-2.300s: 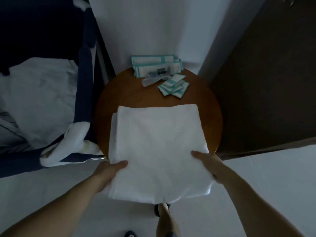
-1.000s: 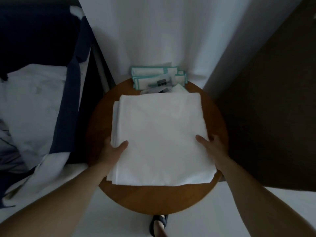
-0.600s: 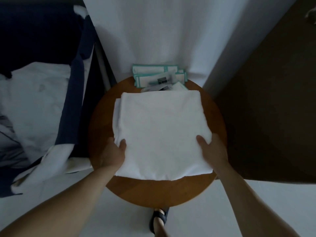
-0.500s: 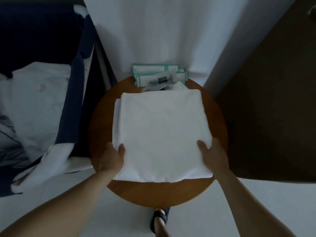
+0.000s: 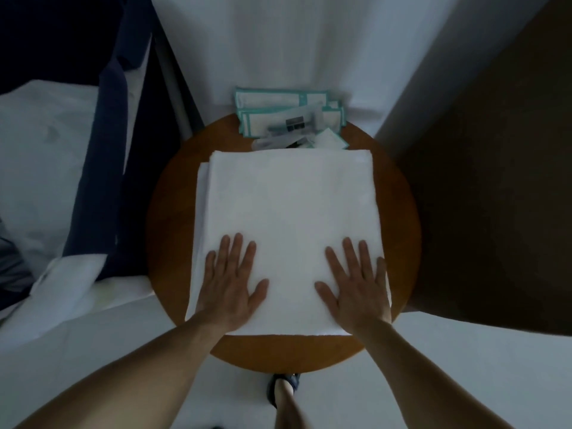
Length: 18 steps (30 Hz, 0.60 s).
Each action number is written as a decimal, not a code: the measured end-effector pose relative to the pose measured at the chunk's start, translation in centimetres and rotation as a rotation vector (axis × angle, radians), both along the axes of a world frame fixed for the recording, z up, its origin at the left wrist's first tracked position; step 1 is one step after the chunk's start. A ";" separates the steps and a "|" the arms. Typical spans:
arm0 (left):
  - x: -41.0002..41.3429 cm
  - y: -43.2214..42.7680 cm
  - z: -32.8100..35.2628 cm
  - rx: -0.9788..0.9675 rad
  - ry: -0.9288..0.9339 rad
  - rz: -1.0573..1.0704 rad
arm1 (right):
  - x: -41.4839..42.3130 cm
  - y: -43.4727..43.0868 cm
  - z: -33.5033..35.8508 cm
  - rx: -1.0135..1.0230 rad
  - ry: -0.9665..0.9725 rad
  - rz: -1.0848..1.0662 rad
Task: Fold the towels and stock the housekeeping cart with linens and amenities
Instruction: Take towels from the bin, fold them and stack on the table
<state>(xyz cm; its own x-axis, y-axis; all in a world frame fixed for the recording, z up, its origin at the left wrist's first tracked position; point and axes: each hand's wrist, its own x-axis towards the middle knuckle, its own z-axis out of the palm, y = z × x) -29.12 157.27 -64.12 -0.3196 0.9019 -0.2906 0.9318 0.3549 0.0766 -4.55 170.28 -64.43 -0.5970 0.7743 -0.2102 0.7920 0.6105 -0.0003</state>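
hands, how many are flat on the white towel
2. The left hand lies palm down on the towel near its near-left corner; the right hand lies palm down near its near-right corner.

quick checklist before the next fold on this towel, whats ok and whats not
1. Towel lies fully on the round table: ok, only its near corners reach the table rim.
2. Left hand and right hand flat on the near part of the towel, fingers spread, no grip on it: ok.
3. Top surface smooth: ok, no clear wrinkles show.
4. Layer edges lined up: not ok, a lower layer sticks out along the left edge.
5. Amenity packets clear of the towel: not ok, the towel's far edge sits against or over some of them.
6. Room on the cart for it: cannot tell, no shelf is visible.
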 end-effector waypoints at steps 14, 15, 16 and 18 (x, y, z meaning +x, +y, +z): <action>-2.9 6.1 14.3 0.108 -0.041 0.033 | -6.6 4.0 11.9 -0.049 0.195 0.068; -3.7 7.0 16.2 0.139 -0.027 0.045 | -8.2 4.8 13.7 -0.053 0.236 0.068; -4.7 7.6 18.1 0.168 -0.007 0.058 | -10.0 5.5 15.5 -0.058 0.276 0.067; -7.0 8.1 21.7 0.215 0.034 0.084 | -13.7 6.6 18.7 -0.057 0.341 0.080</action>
